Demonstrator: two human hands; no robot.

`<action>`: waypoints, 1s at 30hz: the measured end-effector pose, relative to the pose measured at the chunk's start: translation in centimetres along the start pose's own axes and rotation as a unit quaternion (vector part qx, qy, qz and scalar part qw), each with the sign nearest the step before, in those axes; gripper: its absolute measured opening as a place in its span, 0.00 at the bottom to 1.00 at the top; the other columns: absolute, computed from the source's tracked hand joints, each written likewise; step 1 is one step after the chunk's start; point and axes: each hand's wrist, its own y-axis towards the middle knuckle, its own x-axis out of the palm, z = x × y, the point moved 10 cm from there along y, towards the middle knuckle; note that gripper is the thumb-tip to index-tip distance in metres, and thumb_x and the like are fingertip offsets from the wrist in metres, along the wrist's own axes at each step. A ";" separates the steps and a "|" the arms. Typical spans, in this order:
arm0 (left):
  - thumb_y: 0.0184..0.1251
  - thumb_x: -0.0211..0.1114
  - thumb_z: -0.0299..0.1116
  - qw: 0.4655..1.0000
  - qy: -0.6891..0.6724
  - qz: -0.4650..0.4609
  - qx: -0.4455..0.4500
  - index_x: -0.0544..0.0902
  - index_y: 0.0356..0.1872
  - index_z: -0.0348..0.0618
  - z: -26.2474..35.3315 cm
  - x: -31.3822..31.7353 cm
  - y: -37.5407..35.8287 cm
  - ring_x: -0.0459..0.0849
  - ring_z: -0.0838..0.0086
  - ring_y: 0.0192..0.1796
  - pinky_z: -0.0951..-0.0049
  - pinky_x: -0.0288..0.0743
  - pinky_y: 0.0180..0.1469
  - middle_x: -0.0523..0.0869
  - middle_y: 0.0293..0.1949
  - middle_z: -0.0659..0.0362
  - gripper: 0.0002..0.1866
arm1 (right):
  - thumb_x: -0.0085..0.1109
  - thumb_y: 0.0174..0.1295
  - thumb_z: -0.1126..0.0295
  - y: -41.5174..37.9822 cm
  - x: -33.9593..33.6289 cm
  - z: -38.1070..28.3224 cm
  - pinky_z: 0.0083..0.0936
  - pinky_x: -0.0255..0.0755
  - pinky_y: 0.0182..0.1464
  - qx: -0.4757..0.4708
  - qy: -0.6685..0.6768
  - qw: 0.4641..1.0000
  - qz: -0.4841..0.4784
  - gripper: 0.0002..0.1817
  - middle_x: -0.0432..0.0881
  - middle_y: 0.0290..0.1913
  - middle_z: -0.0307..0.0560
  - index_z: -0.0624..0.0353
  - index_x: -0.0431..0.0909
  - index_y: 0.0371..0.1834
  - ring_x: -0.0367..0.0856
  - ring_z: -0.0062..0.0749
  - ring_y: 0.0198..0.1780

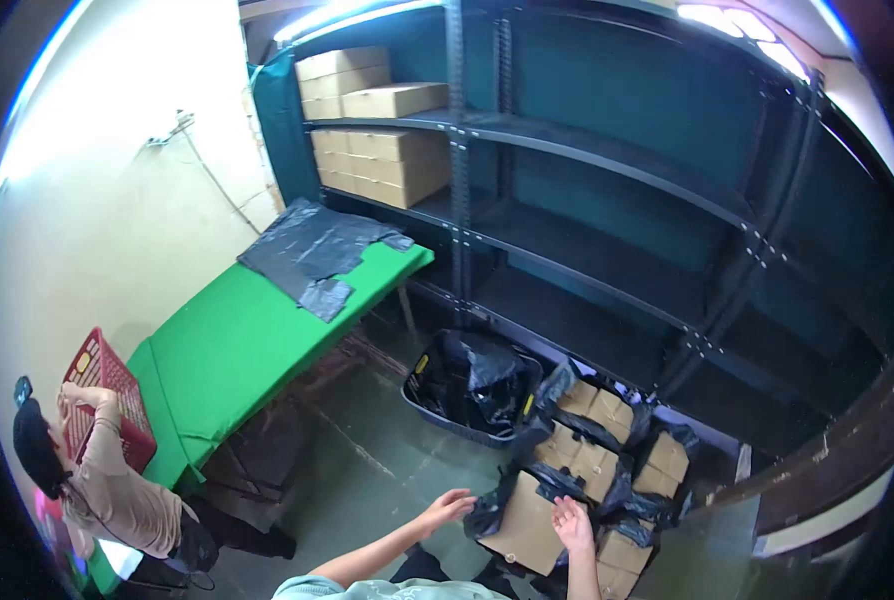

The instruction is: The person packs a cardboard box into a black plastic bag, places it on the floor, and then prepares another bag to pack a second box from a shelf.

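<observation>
A brown cardboard box (523, 528) stands on the floor before me, with black plastic film (484, 513) bunched along its edges. My left hand (449, 511) reaches in from the left, fingers extended, close to that film. At the box's right edge, palm turned up and fingers spread, is my right hand (571, 522). Neither hand holds anything. Behind lie more cardboard boxes (594, 468), partly wrapped in black plastic, and others (662, 462) sit to the right.
A black basket (457, 428) with black plastic inside stands beyond the boxes. Dark metal shelving (587, 265) carries cardboard cartons (377, 165) at its left end. On the left, a green-covered table (237, 345) bears black plastic sheets (312, 245). A person (132, 485) there handles a red basket (127, 410).
</observation>
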 end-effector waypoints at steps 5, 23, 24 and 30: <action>0.65 0.54 0.43 0.978 -0.078 0.192 0.014 0.64 0.59 0.45 0.8 -14.4 -9.1 0.74 0.75 0.55 0.76 0.65 0.54 0.75 0.54 0.61 0.24 | 0.47 0.63 0.62 2.8 7.9 7.4 0.32 0.71 0.44 0.075 -0.152 0.985 -0.038 0.14 0.75 0.51 0.49 0.55 0.69 0.49 0.77 0.39 0.46; 0.66 0.53 0.41 0.845 -0.225 0.428 0.229 0.68 0.57 0.46 7.5 -41.5 -22.6 0.76 0.72 0.53 0.73 0.65 0.54 0.76 0.52 0.58 0.20 | 0.43 0.65 0.62 8.8 47.5 25.9 0.32 0.67 0.54 0.235 -0.171 0.900 -0.326 0.20 0.70 0.57 0.49 0.59 0.65 0.57 0.72 0.36 0.54; 0.67 0.52 0.41 0.828 -0.245 0.434 0.258 0.67 0.57 0.45 8.1 -42.8 -23.2 0.75 0.70 0.55 0.72 0.66 0.53 0.75 0.53 0.56 0.20 | 0.42 0.65 0.61 9.2 49.4 25.4 0.34 0.65 0.56 0.248 -0.125 0.899 -0.338 0.21 0.70 0.58 0.50 0.59 0.64 0.58 0.71 0.37 0.56; 0.68 0.49 0.42 0.719 -0.338 0.473 0.382 0.63 0.59 0.44 12.3 -51.0 -24.6 0.70 0.69 0.58 0.72 0.63 0.55 0.69 0.57 0.55 0.22 | 0.41 0.66 0.60 16.6 60.4 22.4 0.37 0.63 0.58 0.202 -0.033 0.905 -0.374 0.22 0.67 0.60 0.49 0.59 0.63 0.59 0.68 0.38 0.59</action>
